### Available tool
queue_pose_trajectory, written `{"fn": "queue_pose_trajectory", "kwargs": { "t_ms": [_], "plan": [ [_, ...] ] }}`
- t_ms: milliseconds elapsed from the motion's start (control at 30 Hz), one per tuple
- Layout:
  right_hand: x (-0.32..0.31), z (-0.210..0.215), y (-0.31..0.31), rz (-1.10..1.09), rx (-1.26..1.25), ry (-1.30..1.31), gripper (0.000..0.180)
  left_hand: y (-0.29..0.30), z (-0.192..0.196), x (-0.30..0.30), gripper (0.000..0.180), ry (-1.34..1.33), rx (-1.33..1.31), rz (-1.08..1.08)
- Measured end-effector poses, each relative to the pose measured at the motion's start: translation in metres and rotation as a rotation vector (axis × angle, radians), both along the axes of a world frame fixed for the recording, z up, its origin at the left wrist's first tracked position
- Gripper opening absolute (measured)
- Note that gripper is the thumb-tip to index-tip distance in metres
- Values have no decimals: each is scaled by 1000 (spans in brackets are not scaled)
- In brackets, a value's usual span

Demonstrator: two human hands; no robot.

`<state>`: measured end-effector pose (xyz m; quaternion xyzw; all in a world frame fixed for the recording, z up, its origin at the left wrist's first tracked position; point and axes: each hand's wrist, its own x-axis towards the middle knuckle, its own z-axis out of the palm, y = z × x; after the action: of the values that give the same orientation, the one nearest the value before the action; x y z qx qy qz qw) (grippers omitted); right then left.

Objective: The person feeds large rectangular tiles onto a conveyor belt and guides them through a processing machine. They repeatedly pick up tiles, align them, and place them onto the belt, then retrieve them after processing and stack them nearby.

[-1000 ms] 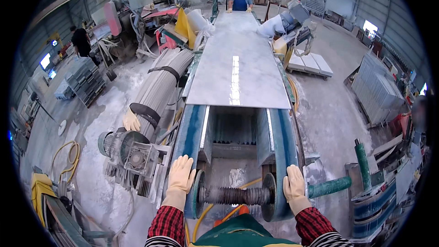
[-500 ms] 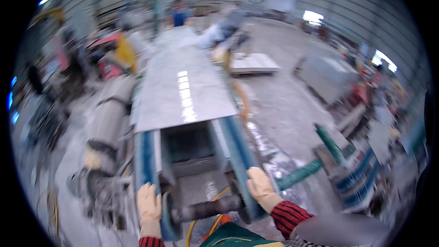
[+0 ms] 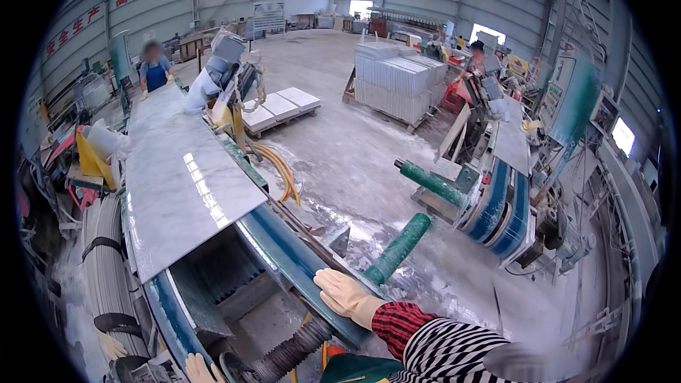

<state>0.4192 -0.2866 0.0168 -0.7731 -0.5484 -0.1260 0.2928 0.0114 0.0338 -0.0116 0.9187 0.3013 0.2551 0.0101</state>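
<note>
One slab (image 3: 181, 184) lay on two blue belts (image 3: 298, 259), its near edge short of the roller (image 3: 291, 351). Right hand (image 3: 345, 296) rested flat and open on the right belt; left hand (image 3: 198, 369) barely showed, grip unclear. Open floor (image 3: 355, 163) lay right.

Two hands in pale yellow work gloves. The right hand (image 3: 345, 296) lies flat, palm down, fingers stretched forward and close together, its forearm in a red, black and white striped sleeve entering from the lower right. Only the fingertips of the left hand (image 3: 196, 369) show at the bottom edge, pointing upward.
</note>
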Motion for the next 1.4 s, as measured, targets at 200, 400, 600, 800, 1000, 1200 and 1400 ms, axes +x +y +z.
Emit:
{"fn": "queue_pose_trajectory", "kwargs": {
  "t_ms": [200,400,600,800,1000,1200,1400],
  "plan": [
    [-3,9,0,-14,-40,53,37,-7,3,1,45,-124,105,-57],
    [-3,10,3,-10,-4,36,24,-9,13,-4,45,93,34,25],
    [-3,10,1,-24,6,47,22,-12,12,-6,50,109,-50,43],
    [-5,10,1,-38,24,56,21,-11,9,-10,49,113,-14,26],
    [-6,12,-2,-20,36,66,21,-15,10,-11,49,98,-17,23],
    [-8,14,-4,-23,58,78,20,-14,6,-14,48,68,7,-7],
    [-10,19,-4,-16,24,87,19,-18,8,-18,50,86,-36,27]
  ]
}}
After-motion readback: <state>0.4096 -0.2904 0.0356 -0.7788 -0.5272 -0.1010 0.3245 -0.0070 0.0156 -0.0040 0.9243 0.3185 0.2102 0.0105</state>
